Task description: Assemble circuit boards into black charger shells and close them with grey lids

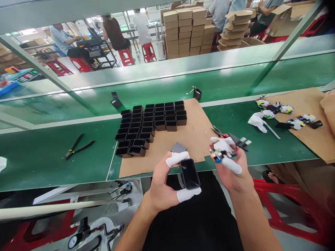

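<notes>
My left hand, white finger cots on its tips, grips a small black open-topped case by its sides, opening turned toward me. To its right, my right hand, also in finger cots, is closed around a circuit board with white, blue and orange parts. A black piece with two pale prongs sticks out beside that board; whether they are joined I cannot tell. Just behind the right hand a dark pointed tool partly shows. On brown cardboard stand several rows of similar black cases.
Pliers lie on the green bench at left. More circuit boards and a white glove are at right. Two black cases stand by the rear panel. A red stool is below right. People and stacked cartons are beyond.
</notes>
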A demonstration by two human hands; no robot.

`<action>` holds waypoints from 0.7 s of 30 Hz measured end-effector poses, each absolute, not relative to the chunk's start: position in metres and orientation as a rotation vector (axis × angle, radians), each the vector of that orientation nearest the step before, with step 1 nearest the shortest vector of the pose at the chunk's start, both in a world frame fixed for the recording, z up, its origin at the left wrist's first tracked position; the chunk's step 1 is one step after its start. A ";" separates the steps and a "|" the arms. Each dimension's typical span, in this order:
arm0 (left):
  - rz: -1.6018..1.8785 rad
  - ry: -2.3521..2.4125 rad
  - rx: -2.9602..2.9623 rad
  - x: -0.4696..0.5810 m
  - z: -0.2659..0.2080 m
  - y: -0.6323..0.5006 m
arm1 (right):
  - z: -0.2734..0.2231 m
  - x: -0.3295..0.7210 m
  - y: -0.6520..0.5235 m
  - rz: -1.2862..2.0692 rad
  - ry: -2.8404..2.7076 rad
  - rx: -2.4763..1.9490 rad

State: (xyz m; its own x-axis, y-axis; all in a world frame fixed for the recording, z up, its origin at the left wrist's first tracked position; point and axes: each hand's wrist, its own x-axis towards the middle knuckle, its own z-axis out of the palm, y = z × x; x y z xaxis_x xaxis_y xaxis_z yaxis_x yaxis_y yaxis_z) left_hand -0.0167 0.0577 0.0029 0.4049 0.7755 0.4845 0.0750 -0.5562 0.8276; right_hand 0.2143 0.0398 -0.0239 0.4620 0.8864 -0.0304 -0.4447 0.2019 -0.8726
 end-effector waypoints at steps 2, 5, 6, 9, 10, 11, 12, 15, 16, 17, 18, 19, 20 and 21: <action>1.197 0.826 1.931 -0.017 -0.004 0.060 | -0.034 0.215 0.055 0.996 -0.520 -1.040; 1.161 1.197 1.827 -0.026 -0.029 0.075 | -0.059 0.216 0.078 0.981 -0.510 -1.149; 1.176 1.308 1.775 -0.031 -0.039 0.082 | -0.068 0.215 0.084 0.964 -0.517 -1.185; 1.228 1.424 1.755 -0.047 -0.064 0.102 | -0.086 0.210 0.094 0.911 -0.561 -1.305; 1.237 1.424 1.779 -0.051 -0.068 0.105 | -0.090 0.208 0.095 0.900 -0.586 -1.343; 1.248 1.426 1.808 -0.055 -0.071 0.105 | -0.091 0.206 0.095 0.894 -0.617 -1.378; 1.269 1.439 1.837 -0.057 -0.072 0.103 | -0.092 0.204 0.093 0.892 -0.652 -1.412; 1.421 1.590 1.894 -0.066 -0.069 0.084 | -0.088 0.200 0.087 0.902 -0.759 -1.506; 1.492 1.676 1.896 -0.070 -0.068 0.077 | -0.087 0.200 0.084 0.908 -0.793 -1.538; 1.558 1.773 1.888 -0.075 -0.067 0.071 | -0.086 0.200 0.081 0.911 -0.830 -1.567; 1.606 1.873 1.874 -0.081 -0.067 0.067 | -0.085 0.201 0.079 0.916 -0.864 -1.588; 1.630 1.970 1.859 -0.088 -0.068 0.065 | -0.085 0.200 0.077 0.921 -0.889 -1.603; 1.629 2.054 1.847 -0.095 -0.069 0.065 | -0.085 0.200 0.075 0.915 -0.915 -1.617; 1.606 2.119 1.842 -0.102 -0.070 0.067 | -0.085 0.198 0.073 0.890 -0.948 -1.630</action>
State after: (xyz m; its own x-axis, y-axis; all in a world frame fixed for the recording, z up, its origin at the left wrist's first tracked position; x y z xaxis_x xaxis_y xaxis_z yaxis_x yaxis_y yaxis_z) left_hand -0.1020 0.0667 -0.0699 -0.3487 0.6986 0.6248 0.7905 -0.1389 0.5965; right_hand 0.1984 0.0729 -0.0854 0.4197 0.9019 -0.1019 0.1591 -0.1836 -0.9701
